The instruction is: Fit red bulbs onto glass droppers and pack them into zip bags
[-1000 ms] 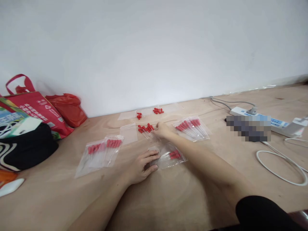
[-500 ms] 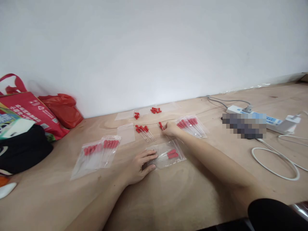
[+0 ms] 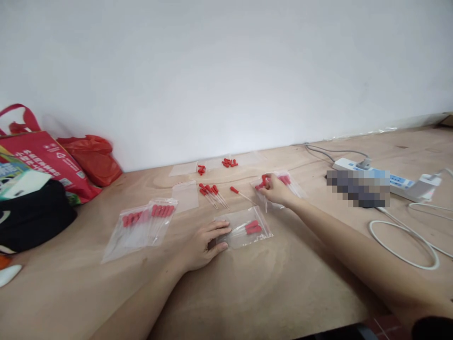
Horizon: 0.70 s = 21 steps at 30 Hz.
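Observation:
My left hand lies with fingers spread on the left end of a clear zip bag. A few red-bulbed droppers show inside that bag. The fingers of my right hand are closed on a dropper with a bright red bulb, over another zip bag of droppers; the grip is partly hidden. To its left, a single loose dropper lies on the table. Several more loose droppers lie in a bunch farther left.
Two filled zip bags overlap at the left. A flat bag lies near the loose bunch. Red bulbs show near the wall. A power strip and white cable are at right; a red carrier bag and black pouch at left.
My right hand has moved right, from the loose droppers to the bag at the right. A single dropper is now exposed where it was. The left hand stays put.

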Motion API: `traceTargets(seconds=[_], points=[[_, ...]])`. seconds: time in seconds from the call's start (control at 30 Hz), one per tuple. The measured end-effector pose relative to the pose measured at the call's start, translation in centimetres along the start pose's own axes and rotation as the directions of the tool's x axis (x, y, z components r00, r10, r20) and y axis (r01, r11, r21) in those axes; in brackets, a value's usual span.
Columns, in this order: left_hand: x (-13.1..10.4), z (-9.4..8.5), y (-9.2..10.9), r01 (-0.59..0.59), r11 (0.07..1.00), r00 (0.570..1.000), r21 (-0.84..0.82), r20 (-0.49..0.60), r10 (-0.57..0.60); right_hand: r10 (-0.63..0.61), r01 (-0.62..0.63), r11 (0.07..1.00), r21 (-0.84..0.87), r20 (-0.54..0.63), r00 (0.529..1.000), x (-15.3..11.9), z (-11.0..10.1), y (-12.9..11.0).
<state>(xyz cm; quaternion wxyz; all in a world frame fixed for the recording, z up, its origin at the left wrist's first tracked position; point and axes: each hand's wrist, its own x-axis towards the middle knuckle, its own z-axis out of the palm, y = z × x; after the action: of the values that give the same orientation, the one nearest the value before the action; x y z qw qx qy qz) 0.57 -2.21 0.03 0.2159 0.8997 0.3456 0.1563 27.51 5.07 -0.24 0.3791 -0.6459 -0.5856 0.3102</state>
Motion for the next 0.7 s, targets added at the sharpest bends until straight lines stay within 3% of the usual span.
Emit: traceTargets(seconds=[0.17, 0.33, 0.5, 0.7], points=[[0.0, 0.1, -0.3, 0.002, 1.0, 1.0, 0.002, 0.013, -0.002, 0.004, 0.038, 0.947, 0.318, -0.13, 0.992, -2.6, -0.3, 2.6], [0.0, 0.1, -0.2, 0.007, 1.0, 1.0, 0.016, 0.017, -0.007, 0.053, 0.022, 0.838, 0.545, -0.121, 0.991, -4.5, 1.3, 2.6], [-0.1, 0.0, 0.1, 0.079, 0.996, 0.997, 0.052, 0.022, -0.08, 0.078, -0.056, 0.728, 0.684, -0.001, 0.997, -6.4, 2.0, 1.6], [-0.1, 0.0, 0.2, 0.087, 0.995, 0.996, 0.05, 0.028, -0.088, -0.03, -0.118, 0.867, 0.484, 0.287, 0.958, -7.5, 1.1, 1.1]])
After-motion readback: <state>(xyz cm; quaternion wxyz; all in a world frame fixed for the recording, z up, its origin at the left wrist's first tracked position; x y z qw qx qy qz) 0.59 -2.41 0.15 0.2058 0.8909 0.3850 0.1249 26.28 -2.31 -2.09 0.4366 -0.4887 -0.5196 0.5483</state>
